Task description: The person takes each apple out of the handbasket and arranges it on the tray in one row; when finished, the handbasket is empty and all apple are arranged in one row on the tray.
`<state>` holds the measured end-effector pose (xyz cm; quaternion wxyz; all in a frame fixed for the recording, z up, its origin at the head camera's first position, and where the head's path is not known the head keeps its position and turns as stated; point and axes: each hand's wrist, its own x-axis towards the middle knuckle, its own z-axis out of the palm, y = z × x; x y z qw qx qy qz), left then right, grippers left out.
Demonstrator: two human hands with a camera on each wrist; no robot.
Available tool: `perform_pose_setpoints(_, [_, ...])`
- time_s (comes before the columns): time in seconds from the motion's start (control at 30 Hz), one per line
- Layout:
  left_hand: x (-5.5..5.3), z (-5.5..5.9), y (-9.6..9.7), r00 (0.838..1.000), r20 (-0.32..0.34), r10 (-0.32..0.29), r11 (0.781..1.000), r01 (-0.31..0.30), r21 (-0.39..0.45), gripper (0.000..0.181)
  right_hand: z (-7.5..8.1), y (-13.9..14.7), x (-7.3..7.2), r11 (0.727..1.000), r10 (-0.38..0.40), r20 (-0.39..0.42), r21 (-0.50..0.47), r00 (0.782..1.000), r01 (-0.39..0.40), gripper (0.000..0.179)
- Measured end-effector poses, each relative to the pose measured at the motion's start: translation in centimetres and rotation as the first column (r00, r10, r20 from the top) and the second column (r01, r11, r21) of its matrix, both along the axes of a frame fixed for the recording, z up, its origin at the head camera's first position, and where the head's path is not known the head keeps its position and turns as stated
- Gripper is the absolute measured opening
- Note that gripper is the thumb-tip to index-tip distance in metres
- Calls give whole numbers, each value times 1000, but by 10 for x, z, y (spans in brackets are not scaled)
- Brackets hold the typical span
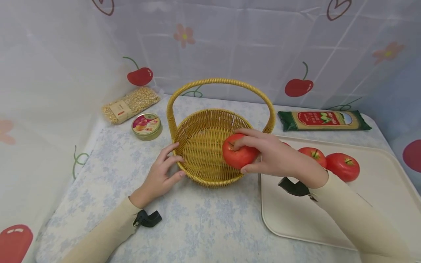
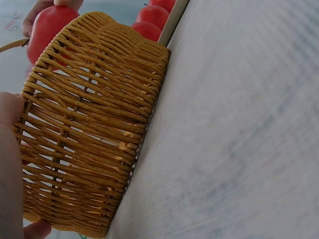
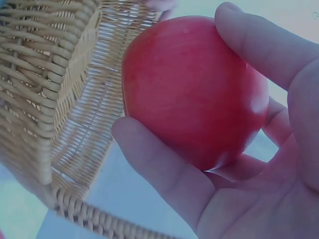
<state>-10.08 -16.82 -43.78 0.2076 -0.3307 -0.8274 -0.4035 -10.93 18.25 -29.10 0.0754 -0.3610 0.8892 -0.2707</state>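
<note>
A round wicker basket (image 1: 210, 183) with a tall arched handle stands mid-table, its woven floor bare in the head view. My left hand (image 1: 161, 175) grips its left rim, fingertips over the edge and thumb low on the outside. The weave of the basket's outer wall (image 2: 89, 124) fills much of the left wrist view. In my right hand (image 1: 276, 155) is a red apple (image 1: 237, 155), held over the basket's right side. Fingers and thumb curl round the apple (image 3: 194, 89) in the right wrist view, with the basket's rim (image 3: 47, 114) close beside it.
Right of the basket lies a beige tray (image 1: 296, 215) with red apples (image 1: 343, 166), one partly hidden by my right hand. Behind it is a green-ended pasta packet (image 1: 323, 120). A round tin (image 1: 146, 126) and a bag of yellow kernels (image 1: 131, 104) sit back left.
</note>
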Motion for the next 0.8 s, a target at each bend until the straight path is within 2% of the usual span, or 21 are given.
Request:
perform_pose_setpoints(0.1, [0, 1, 0, 1000, 7, 2, 1000, -2, -5, 59, 2, 12, 12, 1000, -18, -12, -22, 1000, 18, 45])
perform_pose_setpoints(0.27, [1, 1, 0, 1000, 15, 7, 1000, -7, -13, 59, 1, 31, 32, 998, -44, -87, -41, 995, 41, 49])
perform_pose_setpoints(0.5, [1, 0, 1, 1000, 3, 3, 1000, -3, -4, 57, -3, 62, 56, 990, -140, -204, -48, 969, 133, 58])
perform_pose_setpoints(0.63, [1, 0, 1, 1000, -2, 6, 1000, -6, -4, 58, -11, 83, 64, 969, -247, -210, -83, 946, 234, 64])
perform_pose_setpoints(0.8, [0, 1, 1, 1000, -2, 4, 1000, -4, -2, 57, -23, 114, 67, 924, -379, -177, -124, 908, 362, 69])
